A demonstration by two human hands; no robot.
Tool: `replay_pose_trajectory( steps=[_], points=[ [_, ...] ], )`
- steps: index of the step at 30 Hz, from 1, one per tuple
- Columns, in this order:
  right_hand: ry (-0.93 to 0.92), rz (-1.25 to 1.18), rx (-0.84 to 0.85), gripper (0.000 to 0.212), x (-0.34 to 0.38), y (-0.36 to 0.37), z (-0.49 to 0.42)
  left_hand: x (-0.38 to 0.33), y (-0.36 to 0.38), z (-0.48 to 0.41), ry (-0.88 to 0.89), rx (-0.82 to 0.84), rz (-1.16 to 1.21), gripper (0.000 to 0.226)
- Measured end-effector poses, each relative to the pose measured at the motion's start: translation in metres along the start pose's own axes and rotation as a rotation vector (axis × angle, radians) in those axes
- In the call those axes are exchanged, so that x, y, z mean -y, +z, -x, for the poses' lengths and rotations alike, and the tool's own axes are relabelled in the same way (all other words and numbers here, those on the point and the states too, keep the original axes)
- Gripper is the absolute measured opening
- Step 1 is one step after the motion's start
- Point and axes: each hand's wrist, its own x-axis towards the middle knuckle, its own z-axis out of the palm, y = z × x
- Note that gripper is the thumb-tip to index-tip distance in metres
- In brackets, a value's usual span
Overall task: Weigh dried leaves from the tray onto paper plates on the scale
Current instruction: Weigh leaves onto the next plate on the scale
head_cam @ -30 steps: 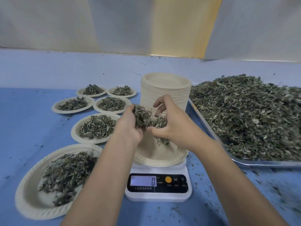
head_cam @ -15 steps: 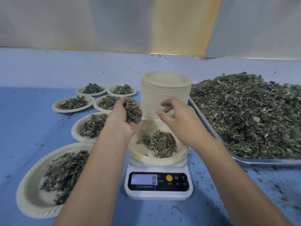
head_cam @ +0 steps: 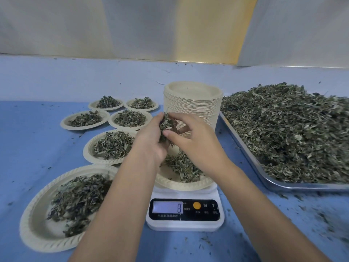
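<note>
Left hand [head_cam: 151,142] is cupped palm-up over the plate on the scale [head_cam: 182,183], its grip curled round a clump of dried leaves [head_cam: 166,122]. Right hand [head_cam: 196,148] meets it from the other side, thumb & forefinger pinched on the clump's near edge. Its other fingers are partly hidden, so can't tell if they hold any.

A small heap of leaves [head_cam: 182,168] lies on that plate. The scale [head_cam: 186,223] display shows 3, unit too small to read. Main supply is piled in the metal tray [head_cam: 279,185] at right, just beside the stack of empty plates [head_cam: 192,103]. Six filled plates [head_cam: 111,146] sit on the blue tabletop [head_cam: 28,140] at left.

Handling, my read: leaves are v. light, dry & brittle. They'd crumble if squeezed and they shed bits (crumbs on tabletop by tray). There's no firm spot to hold. Prob. best is a loose cupped grip underneath, teasing off small pinches w/ the other hand's fingertips for fine dosing. Release low over plate centre, as flakes drift and the thin plate prob. shifts if bumped.
</note>
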Motion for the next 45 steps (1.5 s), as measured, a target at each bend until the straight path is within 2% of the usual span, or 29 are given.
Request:
replay_pose_trajectory(
  steps=[6,11,17,24,33,39,45],
  points=[
    [-0.001,-0.029,-0.023,0.048,0.001,0.003,0.0,0.002,0.001,0.001,0.084,0.061,-0.063,0.024],
    [0.027,-0.164,-0.091,0.03,0.001,0.007,0.0,0.006,0.004,0.002,0.148,0.036,-0.146,0.02],
    [0.06,-0.198,-0.142,0.023,-0.003,0.006,0.0,0.007,0.005,0.006,0.165,0.042,-0.188,0.026],
    [0.088,-0.318,-0.187,0.027,-0.005,-0.003,-0.005,-0.001,0.002,0.001,0.149,0.051,-0.06,0.026],
    [0.089,-0.239,-0.24,0.023,-0.011,-0.013,-0.009,-0.01,-0.009,-0.006,0.144,0.044,0.026,0.024],
    [0.083,-0.175,-0.218,0.021,-0.016,-0.016,-0.007,-0.009,-0.008,-0.004,0.161,0.048,-0.015,0.025],
    [0.133,-0.15,-0.002,0.026,-0.015,-0.017,-0.004,-0.008,-0.008,-0.002,0.16,0.055,-0.011,0.026]
  ],
)
